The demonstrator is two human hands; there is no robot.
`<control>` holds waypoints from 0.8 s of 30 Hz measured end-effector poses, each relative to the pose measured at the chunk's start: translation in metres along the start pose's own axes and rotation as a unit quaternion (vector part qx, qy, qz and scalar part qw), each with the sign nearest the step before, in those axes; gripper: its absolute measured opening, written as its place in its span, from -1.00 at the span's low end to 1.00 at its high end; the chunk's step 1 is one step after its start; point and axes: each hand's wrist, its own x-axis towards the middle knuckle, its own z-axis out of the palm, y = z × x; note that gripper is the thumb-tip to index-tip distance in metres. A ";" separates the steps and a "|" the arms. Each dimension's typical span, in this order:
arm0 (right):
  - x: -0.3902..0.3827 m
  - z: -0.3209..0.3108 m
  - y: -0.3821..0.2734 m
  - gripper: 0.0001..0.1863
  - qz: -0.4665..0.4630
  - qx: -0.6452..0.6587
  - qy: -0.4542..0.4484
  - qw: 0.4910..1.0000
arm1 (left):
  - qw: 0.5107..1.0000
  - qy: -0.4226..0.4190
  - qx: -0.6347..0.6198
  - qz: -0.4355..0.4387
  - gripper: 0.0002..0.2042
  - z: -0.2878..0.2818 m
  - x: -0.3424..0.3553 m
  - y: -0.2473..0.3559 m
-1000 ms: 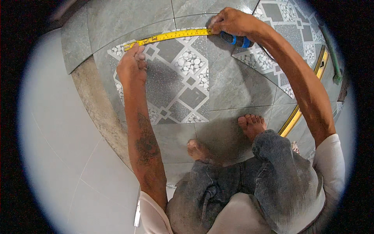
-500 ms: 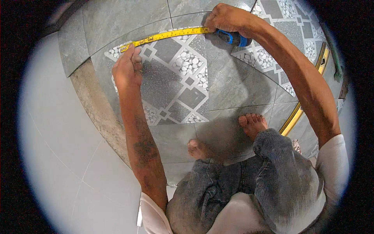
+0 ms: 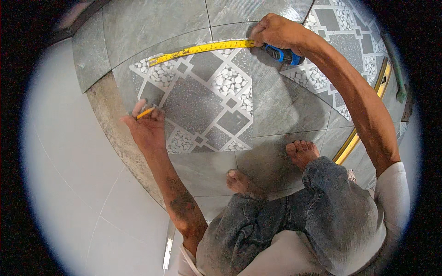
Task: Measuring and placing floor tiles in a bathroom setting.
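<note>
the right hand (image 3: 278, 34) has its grip pressed together on the tape measure (image 3: 284, 55), fingertips at the blade just beside the blue and black case, which sits under the palm. the yellow blade (image 3: 202, 49) is drawn out to the left and lies along the upper edge of a patterned tile (image 3: 191, 101) of grey squares and white pebbles, its free end near the tile's upper left corner.

the left hand (image 3: 146, 126), palm turned partly up, is at the tile's left side, apart from the blade; its grip pinches a short orange pencil (image 3: 145, 113), though exactly which fingers bear on it is hard to tell.

the patterned tile rests on the grey floor tiles (image 3: 285, 108), in front of the person's bare feet (image 3: 302, 152). a second patterned tile (image 3: 341, 23) lies beyond the right hand, and a yellow spirit level (image 3: 348, 145) runs slantwise on the right, partly behind the right forearm. a strip of rough concrete (image 3: 113, 108) borders the tiles on the left.
</note>
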 end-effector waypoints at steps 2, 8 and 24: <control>-0.002 0.001 -0.004 -0.72 0.019 -0.015 0.030 0.999 | 0.997 -0.076 -0.002 -0.012 -0.46 -0.018 0.006 0.000; 0.008 -0.003 0.008 -0.75 -0.023 -0.074 0.001 0.997 | 0.998 -0.036 0.024 0.043 -0.75 0.010 0.008 -0.009; 0.002 -0.006 0.002 -0.72 -0.064 -0.056 -0.005 0.996 | 0.930 0.062 0.295 0.210 -0.81 0.039 0.016 -0.003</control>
